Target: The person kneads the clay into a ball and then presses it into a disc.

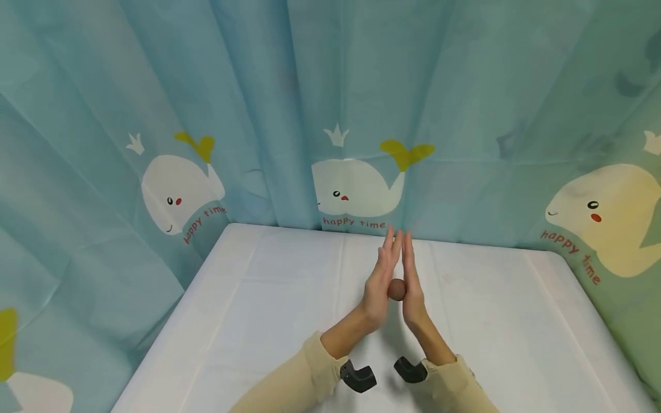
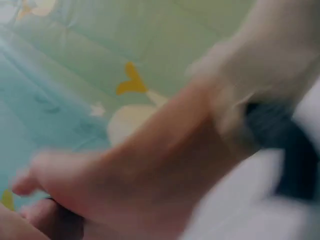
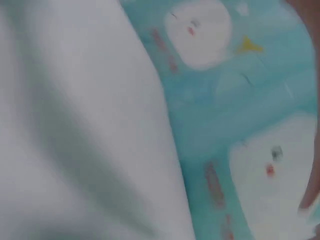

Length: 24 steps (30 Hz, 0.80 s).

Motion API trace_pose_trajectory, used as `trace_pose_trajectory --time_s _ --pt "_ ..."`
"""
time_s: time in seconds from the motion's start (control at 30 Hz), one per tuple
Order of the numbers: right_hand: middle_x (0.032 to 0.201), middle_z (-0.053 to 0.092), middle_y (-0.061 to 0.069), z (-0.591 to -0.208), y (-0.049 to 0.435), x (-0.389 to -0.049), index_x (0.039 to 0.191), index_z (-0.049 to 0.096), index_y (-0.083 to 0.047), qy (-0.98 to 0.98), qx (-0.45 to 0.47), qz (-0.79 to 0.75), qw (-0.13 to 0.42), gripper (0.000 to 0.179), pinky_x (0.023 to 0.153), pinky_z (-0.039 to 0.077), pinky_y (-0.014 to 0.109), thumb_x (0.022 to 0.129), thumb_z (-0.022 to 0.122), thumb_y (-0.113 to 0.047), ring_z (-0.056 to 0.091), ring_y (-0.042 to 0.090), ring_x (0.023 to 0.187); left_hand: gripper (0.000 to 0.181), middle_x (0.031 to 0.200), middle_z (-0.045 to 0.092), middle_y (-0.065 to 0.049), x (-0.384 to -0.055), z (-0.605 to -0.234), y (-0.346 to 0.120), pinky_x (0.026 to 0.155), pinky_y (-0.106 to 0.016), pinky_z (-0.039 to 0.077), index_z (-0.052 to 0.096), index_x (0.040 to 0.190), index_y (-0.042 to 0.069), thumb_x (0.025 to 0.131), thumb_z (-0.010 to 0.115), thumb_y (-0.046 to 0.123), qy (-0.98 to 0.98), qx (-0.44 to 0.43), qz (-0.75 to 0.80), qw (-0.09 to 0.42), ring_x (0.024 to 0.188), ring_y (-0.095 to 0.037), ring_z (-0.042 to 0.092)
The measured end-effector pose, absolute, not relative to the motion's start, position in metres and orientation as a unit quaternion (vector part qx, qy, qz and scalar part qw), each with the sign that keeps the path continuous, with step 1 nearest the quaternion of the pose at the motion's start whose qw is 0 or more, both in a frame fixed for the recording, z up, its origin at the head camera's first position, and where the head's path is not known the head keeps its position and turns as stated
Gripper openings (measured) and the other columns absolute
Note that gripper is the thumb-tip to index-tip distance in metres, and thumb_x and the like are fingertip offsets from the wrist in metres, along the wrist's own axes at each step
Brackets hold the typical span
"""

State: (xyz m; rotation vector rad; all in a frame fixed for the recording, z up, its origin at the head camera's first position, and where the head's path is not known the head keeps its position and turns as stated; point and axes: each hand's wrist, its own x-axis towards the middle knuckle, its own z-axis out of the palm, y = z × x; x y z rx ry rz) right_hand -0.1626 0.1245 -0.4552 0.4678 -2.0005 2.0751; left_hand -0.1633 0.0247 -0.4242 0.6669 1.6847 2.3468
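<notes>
A small round brown ball [image 1: 397,289] is caught between the two palms, above the table. On its left side the left hand [image 1: 376,293] presses with fingers straight and pointing away. From the right, the right hand [image 1: 412,292] presses its flat palm against the ball, fingers also straight. In the left wrist view the ball [image 2: 69,223] shows as a dark, partly hidden shape beneath a blurred hand and forearm. Only a blurred sliver of skin enters the right wrist view at its right edge; the ball is out of sight there.
A white-covered table [image 1: 289,287] with rounded corners lies under the hands. Behind and beside it hangs a blue-green curtain [image 1: 361,74] printed with whales. Black curved wrist mounts [image 1: 358,377] stick out from both beige sleeves [image 1: 304,378].
</notes>
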Motion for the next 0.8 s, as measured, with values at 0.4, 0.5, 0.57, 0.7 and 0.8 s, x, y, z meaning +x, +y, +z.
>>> trace_pose_trajectory --time_s 0.4,0.5,0.57,0.7,0.8 --pt "0.171 0.002 -0.015 -0.433 0.131 -0.165 0.159 -0.004 -0.054 -0.676 0.147 0.716 0.095 0.050 0.119 0.013 0.049 0.112 0.009 -0.047 0.000 0.007 0.156 0.062 0.171 -0.007 0.010 -0.168 -0.448 0.034 0.124 -0.055 -0.001 -0.006 0.166 0.027 0.109 0.005 0.051 0.625 0.257 0.734 0.068 0.156 -0.011 -0.006" --pt "0.170 -0.002 -0.016 -0.453 0.136 -0.170 0.159 -0.005 -0.054 -0.679 0.123 0.721 0.071 0.049 0.120 0.012 0.048 0.112 0.006 -0.046 -0.003 0.007 0.156 0.063 0.171 -0.008 0.010 -0.166 -0.442 0.033 0.124 -0.054 -0.002 -0.008 0.166 0.025 0.109 0.003 0.051 0.630 0.279 0.723 0.054 0.156 -0.009 -0.007" --pt "0.171 -0.002 -0.013 -0.466 0.131 -0.164 0.162 -0.004 -0.047 -0.681 0.130 0.717 0.074 0.051 0.122 0.005 0.052 0.113 0.007 -0.043 -0.003 0.010 0.157 0.064 0.171 -0.010 0.008 -0.171 -0.440 0.031 0.124 -0.053 -0.004 -0.009 0.166 0.021 0.109 0.003 0.050 0.635 0.275 0.720 0.050 0.156 -0.010 -0.009" --pt "0.172 -0.002 -0.010 -0.467 0.116 -0.143 0.165 -0.003 -0.038 -0.679 0.165 0.710 0.087 0.053 0.121 -0.002 0.056 0.113 0.008 -0.035 -0.005 0.012 0.157 0.062 0.172 -0.012 0.001 -0.181 -0.451 0.029 0.124 -0.054 -0.005 -0.009 0.166 0.017 0.111 0.005 0.042 0.642 0.254 0.722 0.035 0.156 -0.016 -0.010" --pt "0.172 -0.002 -0.008 -0.453 0.116 -0.141 0.166 -0.002 -0.033 -0.679 0.190 0.699 0.115 0.054 0.121 -0.003 0.055 0.113 0.010 -0.035 -0.007 0.015 0.157 0.061 0.172 -0.011 0.001 -0.179 -0.461 0.031 0.124 -0.054 -0.003 -0.009 0.166 0.020 0.111 0.005 0.043 0.647 0.262 0.715 0.041 0.156 -0.016 -0.010"
